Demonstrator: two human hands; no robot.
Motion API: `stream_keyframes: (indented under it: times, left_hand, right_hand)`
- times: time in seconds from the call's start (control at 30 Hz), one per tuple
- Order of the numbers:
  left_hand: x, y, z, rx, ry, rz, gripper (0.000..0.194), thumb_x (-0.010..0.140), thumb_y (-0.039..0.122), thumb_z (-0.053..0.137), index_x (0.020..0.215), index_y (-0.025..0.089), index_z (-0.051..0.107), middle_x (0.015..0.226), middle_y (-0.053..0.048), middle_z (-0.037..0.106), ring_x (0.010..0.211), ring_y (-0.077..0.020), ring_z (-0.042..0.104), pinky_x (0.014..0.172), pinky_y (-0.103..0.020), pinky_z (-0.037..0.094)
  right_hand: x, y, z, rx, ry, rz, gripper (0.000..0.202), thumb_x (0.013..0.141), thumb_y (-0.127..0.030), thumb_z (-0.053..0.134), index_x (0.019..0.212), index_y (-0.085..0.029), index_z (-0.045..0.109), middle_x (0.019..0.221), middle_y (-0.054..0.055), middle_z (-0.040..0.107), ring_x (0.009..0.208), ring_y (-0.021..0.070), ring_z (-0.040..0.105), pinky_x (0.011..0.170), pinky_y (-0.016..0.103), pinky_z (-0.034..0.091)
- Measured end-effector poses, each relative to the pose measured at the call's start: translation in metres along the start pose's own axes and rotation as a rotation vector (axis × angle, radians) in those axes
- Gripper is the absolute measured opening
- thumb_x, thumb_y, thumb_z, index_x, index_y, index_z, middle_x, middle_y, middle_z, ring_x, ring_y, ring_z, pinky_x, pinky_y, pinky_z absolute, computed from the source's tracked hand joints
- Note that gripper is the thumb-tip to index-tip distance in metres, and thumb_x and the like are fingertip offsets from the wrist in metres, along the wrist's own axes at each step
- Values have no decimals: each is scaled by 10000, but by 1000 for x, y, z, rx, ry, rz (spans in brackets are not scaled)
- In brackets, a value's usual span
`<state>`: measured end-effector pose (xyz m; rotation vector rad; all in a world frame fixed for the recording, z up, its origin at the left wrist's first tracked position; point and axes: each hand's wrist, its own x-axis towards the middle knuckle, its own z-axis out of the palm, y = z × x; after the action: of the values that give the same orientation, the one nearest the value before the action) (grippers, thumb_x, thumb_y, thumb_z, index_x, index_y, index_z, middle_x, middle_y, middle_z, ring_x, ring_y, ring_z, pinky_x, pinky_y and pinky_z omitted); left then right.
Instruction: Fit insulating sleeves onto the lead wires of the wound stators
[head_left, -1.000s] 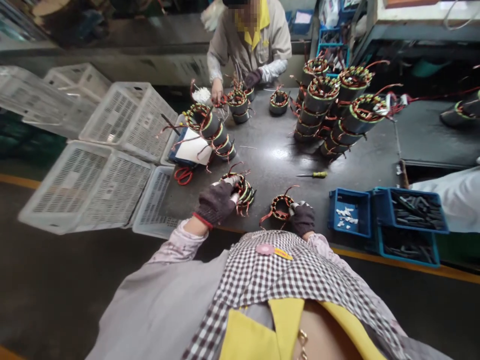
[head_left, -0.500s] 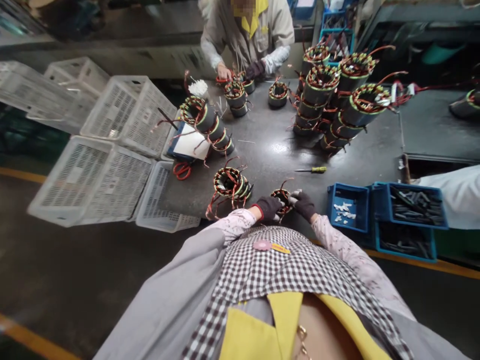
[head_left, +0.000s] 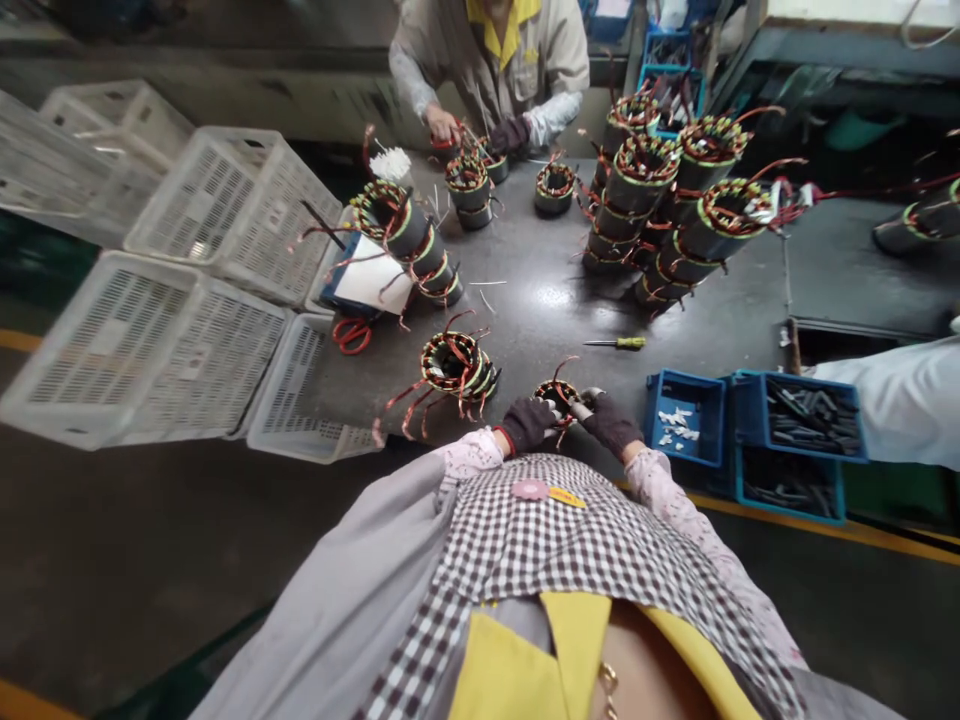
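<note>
A small motor stator [head_left: 553, 389] with copper windings and a raised lead wire stands at the table's near edge, in front of my body. My left hand [head_left: 529, 424], in a dark glove with bare fingertips, is closed around its left and near side. From the right, my right hand [head_left: 609, 422], gloved alike, has its fingers bent and pressed at the near right rim. Any single wire between those fingertips is too small to make out. Left of my hands lies a tilted stack of stators [head_left: 453, 364] with copper leads spreading outward.
Taller stator stacks [head_left: 646, 160] stand at the back right. A screwdriver [head_left: 628, 343] lies beyond blue bins [head_left: 685, 450] of white and black pieces. Red-handled scissors [head_left: 351, 336] and white crates [head_left: 142, 350] are leftward. Across the table, a co-worker's hands [head_left: 510, 136] handle another stator.
The view has shifted slightly. My right hand has moved inward, its fingertips now at the near rim of the stator instead of its right side. My left hand stays on the stator.
</note>
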<state>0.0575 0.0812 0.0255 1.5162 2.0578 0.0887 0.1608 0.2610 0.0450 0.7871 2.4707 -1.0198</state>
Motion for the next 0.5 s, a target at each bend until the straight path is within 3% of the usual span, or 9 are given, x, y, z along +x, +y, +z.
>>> stream_keyframes:
  times: [0.07,0.13,0.3,0.4,0.5]
  left_hand:
    - [0,1,3,7,39,-20,518,1037,443,537,1452,157,654,1428,-198,670,1278,-352,637,1095,-496,450]
    - [3,3,5,21,63,-14,549,1030,464,547,1471,148,630,1432,-198,672,1306,-355,619,1192,-551,364]
    - [15,10,15,60,60,12,583,1036,433,538,1493,80,613,1474,-254,652,1395,-377,575,1281,-607,260]
    - [20,14,22,67,27,-38,583,1031,336,540,1545,62,558,1481,-262,648,1445,-372,555,1270,-572,302]
    - [21,13,22,40,-16,-30,557,1037,339,539,1533,87,568,1390,-231,716,1366,-342,631,1257,-538,334]
  right_hand:
    - [7,-12,-3,-231,-44,32,404,966,-519,680,1196,-196,756,1165,160,796,1052,286,744,875,344,529]
    - [20,-23,-3,-307,-80,16,362,950,-498,704,1114,-186,788,1134,182,803,1063,302,746,873,349,516]
    - [40,-27,0,-138,-96,9,201,891,-380,727,817,-200,778,842,86,799,858,235,740,780,300,505]
    - [32,-18,7,-2,-23,21,345,986,-449,576,838,-191,752,711,50,734,693,191,683,657,272,496]
    - [21,-9,15,95,74,35,424,1019,-534,496,1001,-186,737,728,56,717,655,206,655,618,294,517]
